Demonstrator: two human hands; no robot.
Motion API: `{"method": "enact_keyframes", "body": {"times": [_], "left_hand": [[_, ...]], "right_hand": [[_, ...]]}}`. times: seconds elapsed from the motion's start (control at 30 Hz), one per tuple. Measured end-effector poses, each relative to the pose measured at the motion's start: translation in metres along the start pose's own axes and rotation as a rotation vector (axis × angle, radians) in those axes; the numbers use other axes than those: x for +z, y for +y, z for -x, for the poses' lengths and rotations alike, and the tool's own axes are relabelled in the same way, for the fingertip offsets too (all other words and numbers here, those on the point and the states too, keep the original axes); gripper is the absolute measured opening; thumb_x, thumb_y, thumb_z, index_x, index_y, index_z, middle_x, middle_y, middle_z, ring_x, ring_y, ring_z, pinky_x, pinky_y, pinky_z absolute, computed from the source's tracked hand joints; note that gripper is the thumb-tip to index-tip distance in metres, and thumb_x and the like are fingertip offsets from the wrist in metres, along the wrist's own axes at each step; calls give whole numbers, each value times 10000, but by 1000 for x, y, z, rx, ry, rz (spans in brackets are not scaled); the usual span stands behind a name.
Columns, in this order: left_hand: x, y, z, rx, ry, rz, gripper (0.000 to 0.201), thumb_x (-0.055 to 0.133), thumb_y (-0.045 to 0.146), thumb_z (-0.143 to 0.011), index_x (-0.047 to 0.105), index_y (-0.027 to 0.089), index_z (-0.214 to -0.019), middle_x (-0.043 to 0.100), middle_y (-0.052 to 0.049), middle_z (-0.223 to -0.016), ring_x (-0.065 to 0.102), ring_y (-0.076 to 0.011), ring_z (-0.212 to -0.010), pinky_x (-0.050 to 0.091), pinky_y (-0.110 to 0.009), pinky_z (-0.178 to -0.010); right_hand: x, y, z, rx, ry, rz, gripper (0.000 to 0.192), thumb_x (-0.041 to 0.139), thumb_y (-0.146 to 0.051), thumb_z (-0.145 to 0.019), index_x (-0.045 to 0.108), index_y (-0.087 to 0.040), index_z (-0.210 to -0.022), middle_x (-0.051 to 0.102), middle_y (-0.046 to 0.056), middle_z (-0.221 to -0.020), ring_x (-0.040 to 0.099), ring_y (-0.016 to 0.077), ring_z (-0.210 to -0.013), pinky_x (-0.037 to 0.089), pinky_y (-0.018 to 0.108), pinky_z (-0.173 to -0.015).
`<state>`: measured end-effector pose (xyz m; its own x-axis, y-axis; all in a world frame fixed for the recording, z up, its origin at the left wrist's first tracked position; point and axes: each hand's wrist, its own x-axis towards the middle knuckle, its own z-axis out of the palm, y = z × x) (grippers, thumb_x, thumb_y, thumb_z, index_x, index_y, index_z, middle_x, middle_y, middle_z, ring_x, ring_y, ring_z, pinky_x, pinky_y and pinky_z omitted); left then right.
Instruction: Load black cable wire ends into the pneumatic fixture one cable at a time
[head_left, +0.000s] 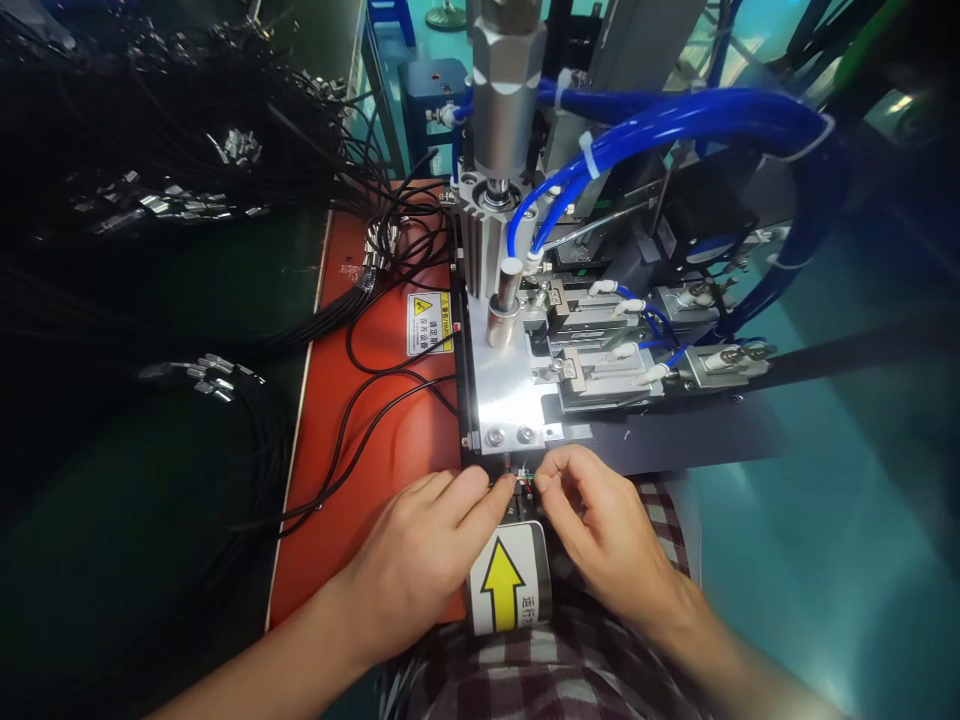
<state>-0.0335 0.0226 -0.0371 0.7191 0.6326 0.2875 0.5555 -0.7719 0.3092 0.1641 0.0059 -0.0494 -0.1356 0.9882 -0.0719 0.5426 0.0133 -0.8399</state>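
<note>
Both of my hands meet at the front of a metal press machine (510, 400). My left hand (427, 545) lies over the edge of the orange base, its fingers bent together and its fingertips at a small dark fixture (517, 505) below the press plate; what they grip is hidden. My right hand (611, 520) pinches thumb against forefinger at the ends of thin coloured wires (527, 478), red and green among them. These wires span the short gap between my two hands. Just below the fixture sits a white label (510, 578) with a yellow arrow.
Black cables (360, 440) run across the orange base plate (397, 420). Bundles with metal connectors (214, 378) lie to the left, and a larger heap (187, 200) is behind them. Blue air hoses (697, 110) arch over pneumatic cylinders (611, 370) on the right.
</note>
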Motion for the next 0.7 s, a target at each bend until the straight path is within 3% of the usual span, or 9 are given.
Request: {"method": "enact_keyframes", "body": {"times": [0.7], "left_hand": [[0,0,1,-5,-14,5,309,384,101,-940,543,52,-1200,572,-66,-808,534,-178,-657,497,-309,-559]], "right_hand": [[-1,-3,1,13,-10,12,122,420,-208,-929,501,-200,-839,566,19,-760,528,170,-664,402,305,-629]]}}
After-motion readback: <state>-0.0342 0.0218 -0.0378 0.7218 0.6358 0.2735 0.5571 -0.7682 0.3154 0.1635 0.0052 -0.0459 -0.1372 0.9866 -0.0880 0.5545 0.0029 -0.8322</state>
